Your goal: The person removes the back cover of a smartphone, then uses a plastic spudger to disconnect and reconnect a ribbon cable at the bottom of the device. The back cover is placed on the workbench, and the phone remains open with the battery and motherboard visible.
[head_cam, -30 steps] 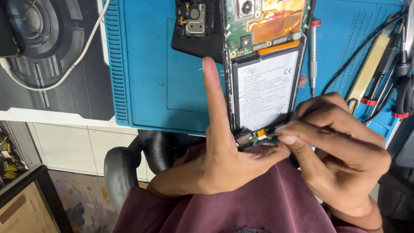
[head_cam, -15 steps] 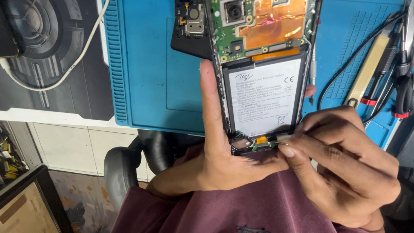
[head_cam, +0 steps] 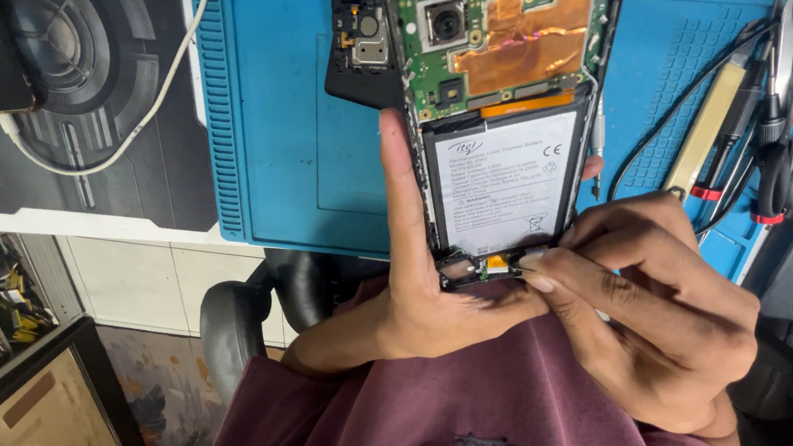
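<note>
An opened phone (head_cam: 501, 117) with its back off shows a green circuit board, copper foil, a camera and a white-labelled battery (head_cam: 503, 180). My left hand (head_cam: 421, 273) grips it from below, thumb stretched up along its left edge. My right hand (head_cam: 647, 312) pinches at the small board and orange flex at the phone's bottom end (head_cam: 488, 265), fingertips touching it. I cannot tell whether a tool is between those fingers.
A blue work mat (head_cam: 274, 97) lies under the phone. A black plastic cover piece (head_cam: 359, 48) sits beside the phone. Tweezers, cutters and a pale stick (head_cam: 712, 117) lie at the right. A white cable (head_cam: 117, 141) crosses a black mat at the left.
The phone has shifted up and slightly tilted in my left hand. My right fingers have stayed at its bottom end.
</note>
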Motion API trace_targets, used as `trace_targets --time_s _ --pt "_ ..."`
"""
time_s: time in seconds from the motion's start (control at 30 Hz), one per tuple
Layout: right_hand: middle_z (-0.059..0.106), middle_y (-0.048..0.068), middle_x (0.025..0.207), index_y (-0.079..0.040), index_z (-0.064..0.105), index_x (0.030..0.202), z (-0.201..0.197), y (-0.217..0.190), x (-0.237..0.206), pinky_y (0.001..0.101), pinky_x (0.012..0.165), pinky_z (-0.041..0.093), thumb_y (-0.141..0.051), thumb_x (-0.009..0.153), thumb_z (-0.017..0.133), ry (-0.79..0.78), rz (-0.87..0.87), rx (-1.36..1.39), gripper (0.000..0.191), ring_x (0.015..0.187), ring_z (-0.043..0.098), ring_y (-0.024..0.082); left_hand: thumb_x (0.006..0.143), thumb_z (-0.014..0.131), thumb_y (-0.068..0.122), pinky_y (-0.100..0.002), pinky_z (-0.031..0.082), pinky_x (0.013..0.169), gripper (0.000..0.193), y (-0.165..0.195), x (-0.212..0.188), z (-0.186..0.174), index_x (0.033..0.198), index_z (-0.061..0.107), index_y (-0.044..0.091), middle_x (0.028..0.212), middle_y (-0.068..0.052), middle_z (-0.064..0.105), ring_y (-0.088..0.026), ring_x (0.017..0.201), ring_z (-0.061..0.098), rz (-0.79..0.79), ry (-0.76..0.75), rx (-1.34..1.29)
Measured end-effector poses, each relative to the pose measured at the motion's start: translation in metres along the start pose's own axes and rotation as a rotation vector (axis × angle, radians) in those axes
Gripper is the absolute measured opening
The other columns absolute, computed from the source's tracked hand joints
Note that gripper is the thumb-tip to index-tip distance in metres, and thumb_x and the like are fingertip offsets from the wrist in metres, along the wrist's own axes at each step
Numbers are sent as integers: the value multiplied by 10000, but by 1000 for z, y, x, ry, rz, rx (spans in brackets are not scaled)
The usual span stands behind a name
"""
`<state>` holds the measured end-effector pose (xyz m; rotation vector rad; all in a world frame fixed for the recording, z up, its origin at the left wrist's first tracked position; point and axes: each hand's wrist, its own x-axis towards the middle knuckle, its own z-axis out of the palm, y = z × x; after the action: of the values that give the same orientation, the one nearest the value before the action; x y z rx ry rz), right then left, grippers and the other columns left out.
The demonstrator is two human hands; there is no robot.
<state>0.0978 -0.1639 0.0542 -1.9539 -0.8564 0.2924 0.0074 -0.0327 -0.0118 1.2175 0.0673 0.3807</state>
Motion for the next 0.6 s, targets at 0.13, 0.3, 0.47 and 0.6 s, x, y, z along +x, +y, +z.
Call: trace_targets --time_s 0.13,0.3,0.47,0.6 --pt "644 94 824 -9 767 994 2 -3 0 325 779 518 -1 771 847 -1 21 -42 237 882 658 242 935 776 -148 -452 523 1129 1333 -2 1 -2 1629 -270 299 1527 -320 446 -377 1356 543 -2 -9 -20" --pt "651 90 830 5 753 1001 0 0 -2 327 797 534 7 785 828 8 19 28 229 888 663 245 921 791 -120 -455 517 1135 1344 -2 0 -1 1643 -256 313 1529 -325 449 -380 1356 540 10 -5 -28" --pt "662 108 796 54 728 980 -1 3 -4 332 761 548 7 770 839 59 -12 13 242 842 688 258 919 837 -37 -457 527 1154 1336 -6 0 4 1646 -224 325 1516 -290 443 -357 1352 556 57 12 -7" --pt "663 117 800 48 725 987 -4 4 -4 317 744 544 -8 762 849 13 -78 -5 262 837 687 254 945 827 -27 -462 532 1149 1335 -6 -2 0 1661 -236 346 1540 -290 439 -356 1360 550 52 -13 -34"
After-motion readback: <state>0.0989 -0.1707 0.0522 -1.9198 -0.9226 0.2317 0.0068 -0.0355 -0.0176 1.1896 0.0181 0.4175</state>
